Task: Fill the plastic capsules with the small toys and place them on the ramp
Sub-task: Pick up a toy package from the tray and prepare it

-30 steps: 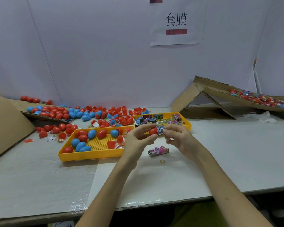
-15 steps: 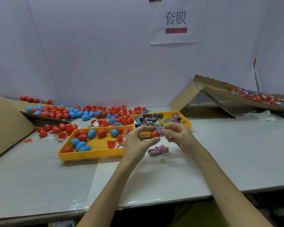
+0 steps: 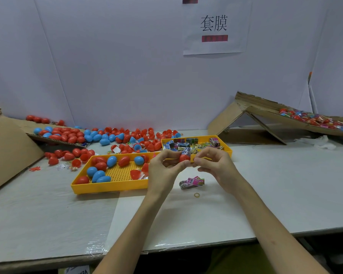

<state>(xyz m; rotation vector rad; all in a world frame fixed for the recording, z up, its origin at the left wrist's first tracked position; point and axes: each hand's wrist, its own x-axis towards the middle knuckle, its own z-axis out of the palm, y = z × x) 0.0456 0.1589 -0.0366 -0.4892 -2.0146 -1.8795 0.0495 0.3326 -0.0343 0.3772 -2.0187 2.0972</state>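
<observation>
Red capsule half (image 3: 184,158) sits mid-air between both hands, over the near edge of the far yellow tray (image 3: 228,149). Its long axis is roughly upright, rounded end down and open end up. One folded toy packet (image 3: 187,150) stands in the opening and points up and away. Left hand (image 3: 162,172) pinches the capsule half from the left, thumb and fingers curled. Right hand (image 3: 220,168) has its fingertips drawn together at the capsule's right side, other fingers curled; the exact contact is unclear. A second ago the packet was beside the capsule in the right fingers; now it is on top, in the mouth. The hands have barely shifted. Counts: two yellow trays, the far one holding toy packets and the near-left tray (image 3: 111,188) holding five blue capsules plus several red ones and red halves. One small stack of packets (image 3: 192,181) lies on the desk (image 3: 275,184) near the right wrist, with one rubber band (image 3: 196,194) just nearer. One cardboard ramp (image 3: 265,115) at far right carries filled capsules, too many to count. A loose pile of red and blue capsules (image 3: 67,133) lies at far left.
</observation>
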